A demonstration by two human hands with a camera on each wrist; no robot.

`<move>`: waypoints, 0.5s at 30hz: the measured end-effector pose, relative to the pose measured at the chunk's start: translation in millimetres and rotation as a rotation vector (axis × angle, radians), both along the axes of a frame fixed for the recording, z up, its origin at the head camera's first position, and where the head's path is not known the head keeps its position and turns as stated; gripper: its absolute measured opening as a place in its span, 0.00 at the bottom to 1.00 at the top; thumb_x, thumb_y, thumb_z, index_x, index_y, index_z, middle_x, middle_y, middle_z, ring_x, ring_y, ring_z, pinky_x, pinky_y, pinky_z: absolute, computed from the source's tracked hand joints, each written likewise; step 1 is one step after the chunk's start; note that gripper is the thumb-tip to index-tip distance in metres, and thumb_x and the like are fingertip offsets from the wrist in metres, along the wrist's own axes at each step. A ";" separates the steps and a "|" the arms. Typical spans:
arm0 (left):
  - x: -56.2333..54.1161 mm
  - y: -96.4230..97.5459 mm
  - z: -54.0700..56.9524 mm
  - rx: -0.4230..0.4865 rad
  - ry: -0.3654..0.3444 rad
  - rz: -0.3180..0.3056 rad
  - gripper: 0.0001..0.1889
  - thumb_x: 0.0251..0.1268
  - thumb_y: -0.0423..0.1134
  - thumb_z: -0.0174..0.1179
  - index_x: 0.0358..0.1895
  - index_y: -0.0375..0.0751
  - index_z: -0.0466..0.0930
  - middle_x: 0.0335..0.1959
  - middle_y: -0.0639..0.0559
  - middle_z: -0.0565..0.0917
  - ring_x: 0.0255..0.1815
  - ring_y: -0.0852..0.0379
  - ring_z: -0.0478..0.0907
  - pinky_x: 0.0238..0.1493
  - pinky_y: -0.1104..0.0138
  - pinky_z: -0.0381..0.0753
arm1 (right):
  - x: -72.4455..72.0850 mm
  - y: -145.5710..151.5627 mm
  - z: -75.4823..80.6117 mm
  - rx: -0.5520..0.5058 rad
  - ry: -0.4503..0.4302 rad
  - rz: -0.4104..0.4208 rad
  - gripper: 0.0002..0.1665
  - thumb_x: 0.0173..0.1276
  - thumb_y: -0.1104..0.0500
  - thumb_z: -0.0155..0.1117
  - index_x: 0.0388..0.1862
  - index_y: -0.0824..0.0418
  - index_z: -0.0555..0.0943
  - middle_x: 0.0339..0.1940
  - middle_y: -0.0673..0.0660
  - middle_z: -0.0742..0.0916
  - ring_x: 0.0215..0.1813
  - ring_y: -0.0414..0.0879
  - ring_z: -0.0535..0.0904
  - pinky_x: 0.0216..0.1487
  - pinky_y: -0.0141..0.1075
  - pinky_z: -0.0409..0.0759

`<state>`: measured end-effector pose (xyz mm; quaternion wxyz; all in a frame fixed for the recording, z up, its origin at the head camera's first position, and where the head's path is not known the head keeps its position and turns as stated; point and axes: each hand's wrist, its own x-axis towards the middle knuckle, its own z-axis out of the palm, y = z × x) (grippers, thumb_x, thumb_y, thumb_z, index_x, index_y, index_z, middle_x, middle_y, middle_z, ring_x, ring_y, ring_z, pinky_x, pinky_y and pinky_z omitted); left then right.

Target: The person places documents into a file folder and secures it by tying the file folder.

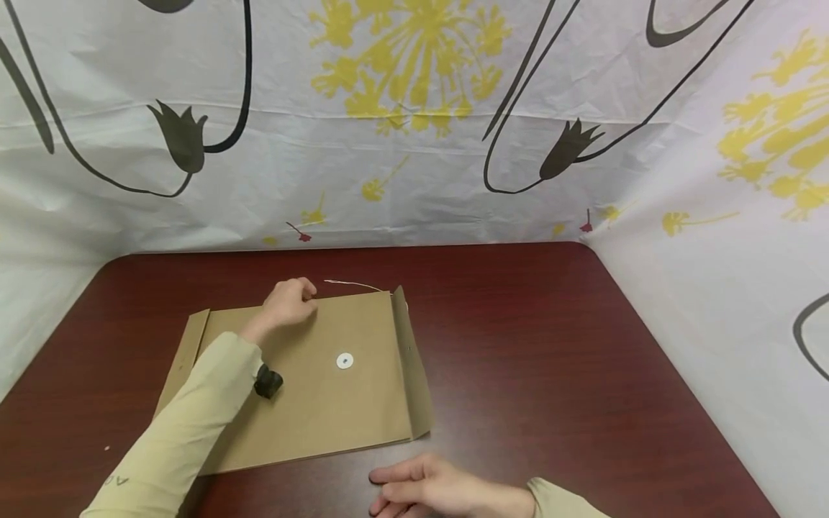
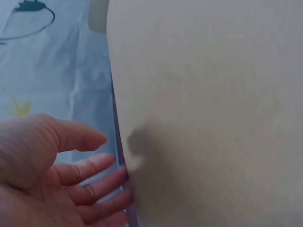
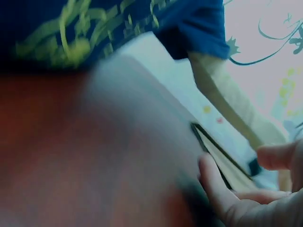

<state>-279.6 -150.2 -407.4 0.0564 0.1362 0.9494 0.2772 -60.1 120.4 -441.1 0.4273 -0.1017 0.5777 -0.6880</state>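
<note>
A brown string-tie document envelope lies flat on the dark red table. A white round button sits on its face, and a raised flap runs along the right side. From the far right corner a thin white string trails onto the table. My left hand is at the envelope's far edge, its loosely bent fingertips beside that edge in the left wrist view; nothing shows between thumb and fingers. Near the envelope's front right corner, my right hand hovers with fingers relaxed and holds nothing.
The table extends to the right of the envelope. A white patterned sheet stands behind it and along both sides. A black wrist camera on the left sleeve hangs over the envelope.
</note>
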 end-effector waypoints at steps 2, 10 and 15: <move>-3.3 -2.9 -0.4 0.022 -0.008 -0.014 0.14 0.57 0.30 0.53 0.44 0.23 0.75 0.39 0.34 0.81 0.42 0.41 0.78 0.44 0.54 0.76 | 4.0 -3.3 -0.8 -0.018 -0.059 -0.002 0.31 0.70 0.59 0.54 0.64 0.78 0.62 0.50 0.67 0.82 0.47 0.43 0.81 0.46 0.30 0.78; -17.4 -9.3 3.8 0.006 -0.091 -0.094 0.12 0.59 0.32 0.54 0.40 0.26 0.81 0.23 0.45 0.82 0.33 0.49 0.78 0.42 0.59 0.76 | -0.8 -20.1 -3.4 -0.202 -0.291 -0.146 0.38 0.73 0.55 0.49 0.69 0.78 0.49 0.62 0.69 0.73 0.63 0.54 0.71 0.64 0.44 0.66; -20.8 -8.9 8.9 -0.016 -0.130 -0.124 0.10 0.58 0.32 0.55 0.37 0.27 0.82 0.15 0.52 0.79 0.25 0.57 0.75 0.35 0.66 0.74 | -4.4 -25.1 -4.9 -0.180 -0.286 -0.288 0.31 0.73 0.59 0.47 0.65 0.80 0.56 0.54 0.64 0.80 0.58 0.52 0.75 0.62 0.44 0.69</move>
